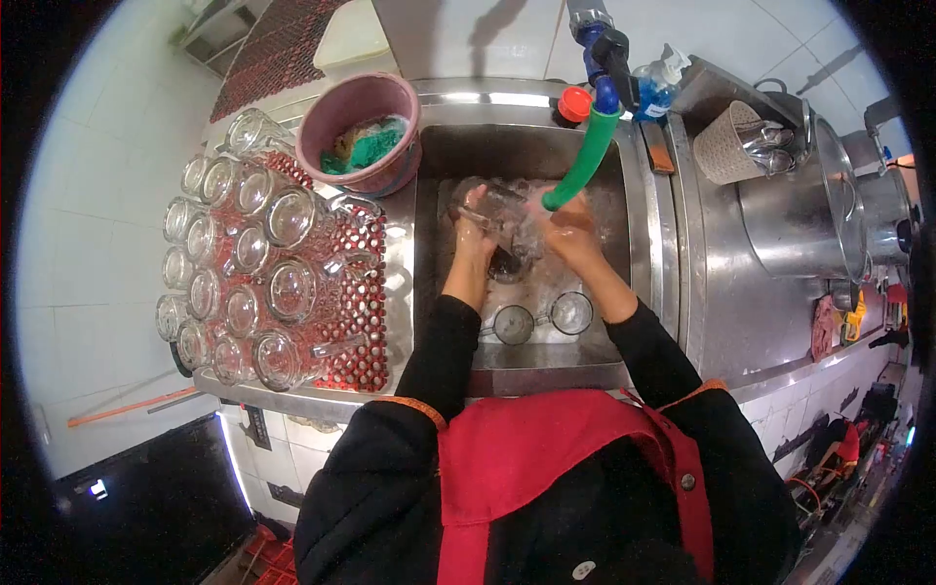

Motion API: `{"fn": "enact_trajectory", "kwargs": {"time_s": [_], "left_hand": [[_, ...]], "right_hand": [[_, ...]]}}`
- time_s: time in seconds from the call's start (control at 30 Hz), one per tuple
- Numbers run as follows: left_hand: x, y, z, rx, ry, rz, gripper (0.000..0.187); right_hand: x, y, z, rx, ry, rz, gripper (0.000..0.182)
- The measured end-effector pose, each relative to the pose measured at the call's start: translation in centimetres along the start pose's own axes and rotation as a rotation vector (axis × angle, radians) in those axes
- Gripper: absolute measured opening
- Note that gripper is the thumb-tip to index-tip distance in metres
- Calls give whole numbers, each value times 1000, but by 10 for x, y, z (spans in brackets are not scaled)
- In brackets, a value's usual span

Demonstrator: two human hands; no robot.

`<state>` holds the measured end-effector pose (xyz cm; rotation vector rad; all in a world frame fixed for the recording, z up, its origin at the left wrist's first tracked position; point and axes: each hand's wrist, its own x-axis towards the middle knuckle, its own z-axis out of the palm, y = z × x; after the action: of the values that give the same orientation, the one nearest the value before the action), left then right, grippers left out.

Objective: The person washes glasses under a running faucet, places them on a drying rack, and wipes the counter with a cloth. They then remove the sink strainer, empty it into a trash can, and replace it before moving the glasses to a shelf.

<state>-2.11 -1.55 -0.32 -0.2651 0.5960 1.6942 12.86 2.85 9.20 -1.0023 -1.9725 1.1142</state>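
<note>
glass mug (502, 210): one, held in the basin of the sink, under the end of the hose and among bubbly water.
sink (517, 146): one, metal, with both hands inside its basin.
large pot (795, 224): one, metal, on the steel counter (717, 302) to the right of the sink.
red mat (366, 331): one, studded, left of the sink, under the drying mugs.
drying mugs (292, 290): about sixteen, clear glass, grouped closely in uneven rows.
pink tub (390, 178): one, at the sink's upper left corner; green scrubbing material (375, 146) inside.
green hose (591, 151): one, curving down from a blue fitting, its end close to the right hand.
woven basket (717, 151): one, tipped on its side, metal utensils (767, 146) at its mouth.
left hand (473, 234): one, thumb and fingers clamped on the glass mug.
right hand (570, 229): one, beside the glass mug; cannot tell whether its fingers are together, apart or touching the glass.
sink mugs (571, 313): two, with handles, near each other at the basin's near side.
pump bottle (655, 90): one, blue liquid, behind the sink.
red lid (573, 102): one, left of the pump bottle.
</note>
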Motion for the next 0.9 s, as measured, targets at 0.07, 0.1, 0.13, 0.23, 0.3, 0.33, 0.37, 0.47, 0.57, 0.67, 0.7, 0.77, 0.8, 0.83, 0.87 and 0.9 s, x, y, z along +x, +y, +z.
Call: {"fn": "enact_trajectory", "kwargs": {"time_s": [0.07, 0.1, 0.13, 0.23, 0.3, 0.33, 0.37, 0.47, 0.57, 0.67, 0.7, 0.77, 0.8, 0.83, 0.87, 0.9], "left_hand": [[-6, -5, -3, 168, -46, -119, 52], [-34, -9, 30, 281, 28, -120, 68], [-41, -14, 42, 281, 28, -121, 68], [-31, -26, 39, 414, -170, -10, 81], [-2, -22, 13, 318, -218, -126, 88], [3, -21, 5, 223, -262, -244, 95], [-29, -16, 42, 107, -226, -232, 100], [-47, -16, 57, 124, -489, -102, 92], [-43, -27, 58, -9, -456, -76, 95], [-32, -32, 55, -166, -392, -60, 89], [-23, -33, 47, -156, -389, -65, 85], [-6, -33, 33, -145, -387, -70, 80], [-1, -33, 28, -143, -337, -43, 77], [4, -33, 23, -140, -288, -16, 73], [3, -34, 20, -139, -288, -18, 73], [3, -34, 19, -40, -190, 36, 72]], "right_hand": [[7, 24, 14, -310, -360, -309, 33], [14, 44, 22, 185, -500, 45, 32], [18, 32, 18, 185, -500, 46, 32], [37, 22, 10, 251, -535, 61, 47], [18, 26, 17, -86, -571, -58, 45], [7, 24, 20, -420, -596, -173, 44], [8, 1, 9, -452, -730, -292, 44], [23, 13, 11, -272, -440, -123, 46], [36, 26, 17, 940, -162, 436, 53], [19, 37, 26, 988, -26, 451, 57], [7, 30, 23, 986, -28, 453, 57], [-14, 12, 12, 964, -223, 188, 57], [-17, 2, 8, 964, -222, 189, 57], [-18, -8, 4, 1046, -142, 346, 52], [-18, -16, 1, 1124, -60, 504, 48], [-16, -19, -5, 1124, -59, 503, 48]]}}
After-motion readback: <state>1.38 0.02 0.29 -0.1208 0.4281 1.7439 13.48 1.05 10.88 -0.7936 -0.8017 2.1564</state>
